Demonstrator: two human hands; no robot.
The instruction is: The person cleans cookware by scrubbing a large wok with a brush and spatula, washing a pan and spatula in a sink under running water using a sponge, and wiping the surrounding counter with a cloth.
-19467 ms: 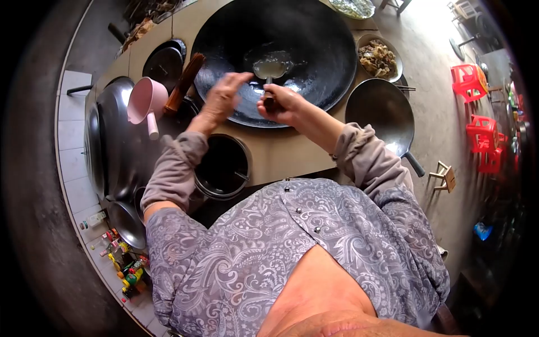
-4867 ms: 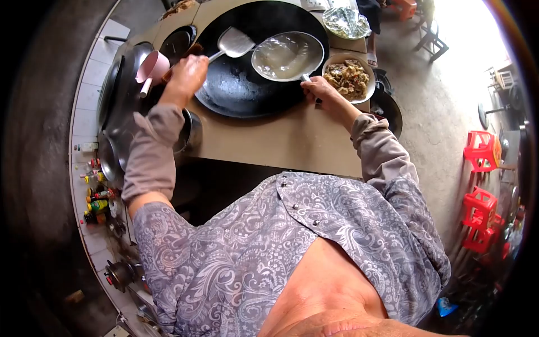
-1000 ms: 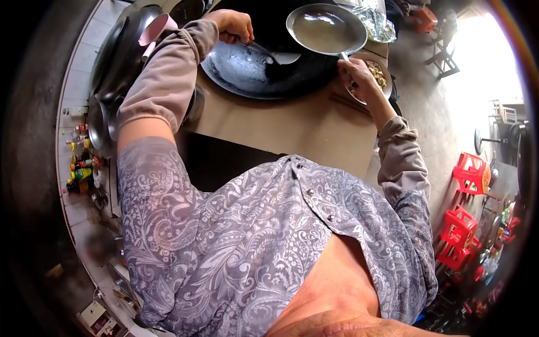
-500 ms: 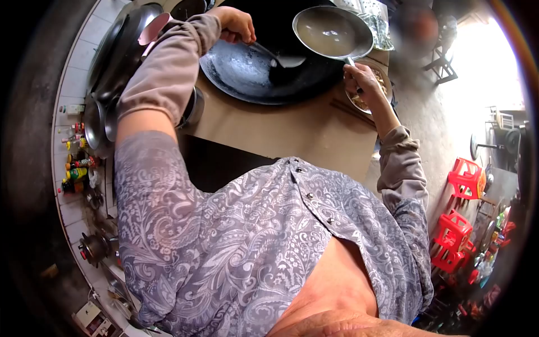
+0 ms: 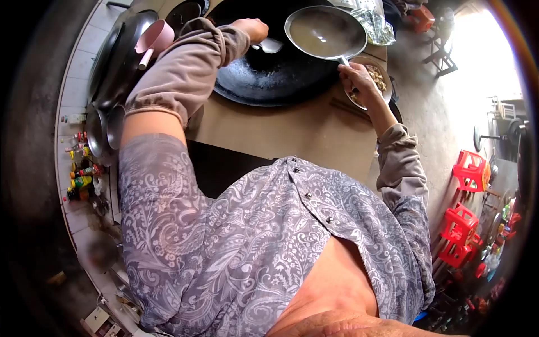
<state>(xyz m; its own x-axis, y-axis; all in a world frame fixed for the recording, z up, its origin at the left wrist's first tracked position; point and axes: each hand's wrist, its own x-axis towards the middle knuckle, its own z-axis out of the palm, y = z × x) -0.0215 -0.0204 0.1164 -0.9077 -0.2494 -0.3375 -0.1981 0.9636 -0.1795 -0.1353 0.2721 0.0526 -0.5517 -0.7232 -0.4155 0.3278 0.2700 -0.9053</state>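
Note:
My left hand is closed round the handle of a metal spatula, mostly hidden by the hand. Its shiny blade is over the inside of a large black wok, whose surface looks wet. With my right hand I grip the short handle of a round metal pan. Cloudy, pale liquid is in that pan, which is held above the wok's right side. Just under my right wrist is a bowl of brownish food pieces, partly covered by the hand.
Chopsticks lie beside the bowl on the brown counter. A pink dipper and stacked dark pans are at the left, with bottles nearer me. Red stools stand on the floor at right.
My left hand has moved slightly right, while the spatula's blade has shifted left and farther from me. The pan in my right hand has drifted a little left.

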